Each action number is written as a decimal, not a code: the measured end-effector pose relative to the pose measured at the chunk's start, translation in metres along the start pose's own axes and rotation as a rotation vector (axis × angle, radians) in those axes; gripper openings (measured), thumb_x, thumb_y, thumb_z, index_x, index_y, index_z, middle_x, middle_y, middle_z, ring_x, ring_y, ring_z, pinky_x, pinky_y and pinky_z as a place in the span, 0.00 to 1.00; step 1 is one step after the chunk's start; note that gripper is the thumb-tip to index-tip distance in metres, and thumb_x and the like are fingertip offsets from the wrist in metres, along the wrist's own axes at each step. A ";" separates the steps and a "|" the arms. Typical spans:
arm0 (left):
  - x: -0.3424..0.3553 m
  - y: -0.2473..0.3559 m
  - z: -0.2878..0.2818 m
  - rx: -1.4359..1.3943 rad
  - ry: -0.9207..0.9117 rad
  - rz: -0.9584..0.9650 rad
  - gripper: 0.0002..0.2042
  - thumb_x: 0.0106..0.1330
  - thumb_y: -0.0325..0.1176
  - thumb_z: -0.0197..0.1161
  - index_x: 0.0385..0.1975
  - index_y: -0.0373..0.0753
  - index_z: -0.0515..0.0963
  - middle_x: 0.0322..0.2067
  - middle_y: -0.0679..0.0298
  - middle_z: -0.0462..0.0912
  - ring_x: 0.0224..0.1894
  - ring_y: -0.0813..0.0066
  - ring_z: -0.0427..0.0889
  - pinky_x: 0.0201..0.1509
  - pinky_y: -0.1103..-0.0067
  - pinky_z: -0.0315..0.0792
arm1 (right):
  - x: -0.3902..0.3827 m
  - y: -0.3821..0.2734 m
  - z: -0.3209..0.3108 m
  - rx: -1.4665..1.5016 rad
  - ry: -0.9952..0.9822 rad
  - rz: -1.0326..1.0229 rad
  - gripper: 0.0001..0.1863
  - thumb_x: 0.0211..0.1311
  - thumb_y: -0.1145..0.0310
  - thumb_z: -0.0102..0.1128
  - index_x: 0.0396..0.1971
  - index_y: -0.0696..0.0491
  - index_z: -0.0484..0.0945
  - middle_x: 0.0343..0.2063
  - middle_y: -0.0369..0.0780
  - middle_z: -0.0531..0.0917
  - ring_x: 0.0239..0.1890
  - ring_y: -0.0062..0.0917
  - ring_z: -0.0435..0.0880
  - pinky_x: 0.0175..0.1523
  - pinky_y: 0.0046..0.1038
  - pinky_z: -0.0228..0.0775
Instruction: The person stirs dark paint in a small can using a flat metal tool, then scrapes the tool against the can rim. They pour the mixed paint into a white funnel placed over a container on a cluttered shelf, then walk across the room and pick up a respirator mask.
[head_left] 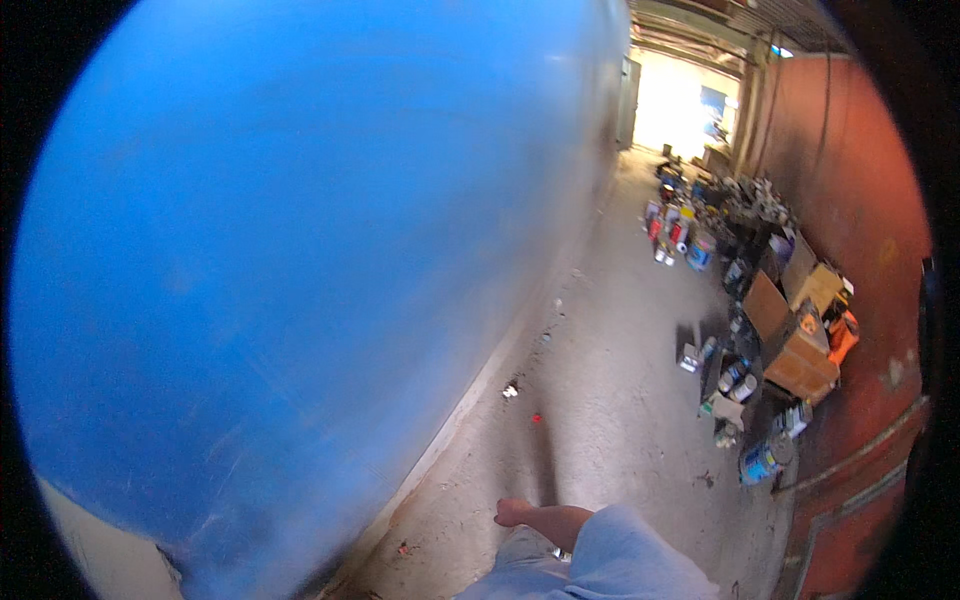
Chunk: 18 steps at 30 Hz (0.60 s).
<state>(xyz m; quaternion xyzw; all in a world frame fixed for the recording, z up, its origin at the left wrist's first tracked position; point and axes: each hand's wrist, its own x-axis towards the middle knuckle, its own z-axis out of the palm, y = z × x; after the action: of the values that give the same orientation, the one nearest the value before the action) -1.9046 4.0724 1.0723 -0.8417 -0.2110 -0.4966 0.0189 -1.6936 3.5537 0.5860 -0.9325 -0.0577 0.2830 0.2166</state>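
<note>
My right hand (512, 512) is held low across the front of my body, its bare forearm coming out of a light blue sleeve (640, 555). It hangs over the concrete floor (620, 400) and touches nothing that I can see. The hand looks small and rounded; its fingers are too blurred to make out. My left hand is out of the picture. The large blue panel (300, 250), smooth and scuffed, rises close on the left. A red scrap (537, 418) and a white scrap (511, 390) lie on the floor ahead of the hand.
Along the red wall (850, 160) are an opened cardboard box (803, 362), a blue tin (766, 460), and an orange item (845, 335). Several cans and bottles stand farther off, near a red can (680, 232). A bright doorway (680, 105) lies at the far end.
</note>
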 end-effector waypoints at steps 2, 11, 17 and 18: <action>-0.046 0.035 0.037 -0.097 -0.096 0.034 0.21 0.71 0.51 0.54 0.52 0.41 0.79 0.52 0.54 0.81 0.55 0.59 0.80 0.59 0.65 0.71 | -0.014 0.020 0.007 -0.033 -0.014 0.017 0.21 0.56 0.56 0.54 0.32 0.60 0.85 0.36 0.55 0.85 0.43 0.50 0.85 0.49 0.48 0.77; -0.273 0.193 0.184 -0.298 -0.790 0.181 0.21 0.69 0.51 0.56 0.48 0.40 0.81 0.48 0.54 0.83 0.51 0.58 0.82 0.56 0.64 0.73 | -0.140 0.183 0.074 0.293 -0.082 0.332 0.27 0.59 0.48 0.55 0.43 0.58 0.83 0.43 0.51 0.85 0.47 0.48 0.85 0.52 0.46 0.76; -0.415 0.267 0.260 -0.181 -1.318 0.346 0.21 0.68 0.51 0.58 0.46 0.39 0.82 0.46 0.53 0.85 0.49 0.58 0.84 0.54 0.64 0.75 | -0.155 0.266 -0.027 0.293 -0.122 0.366 0.27 0.54 0.47 0.62 0.43 0.56 0.84 0.46 0.51 0.84 0.50 0.45 0.84 0.55 0.43 0.76; -0.429 0.280 0.269 -0.166 -1.388 0.396 0.21 0.68 0.51 0.58 0.46 0.39 0.82 0.45 0.53 0.85 0.49 0.58 0.84 0.53 0.64 0.75 | -0.151 0.278 -0.049 0.308 -0.065 0.434 0.28 0.53 0.46 0.63 0.43 0.56 0.84 0.46 0.51 0.84 0.50 0.45 0.84 0.55 0.43 0.76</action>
<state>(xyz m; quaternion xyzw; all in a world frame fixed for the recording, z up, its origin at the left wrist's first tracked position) -1.7564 3.7381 0.6242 -0.9840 0.0206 0.1502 -0.0936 -1.7971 3.2507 0.5770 -0.8696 0.1806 0.3580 0.2882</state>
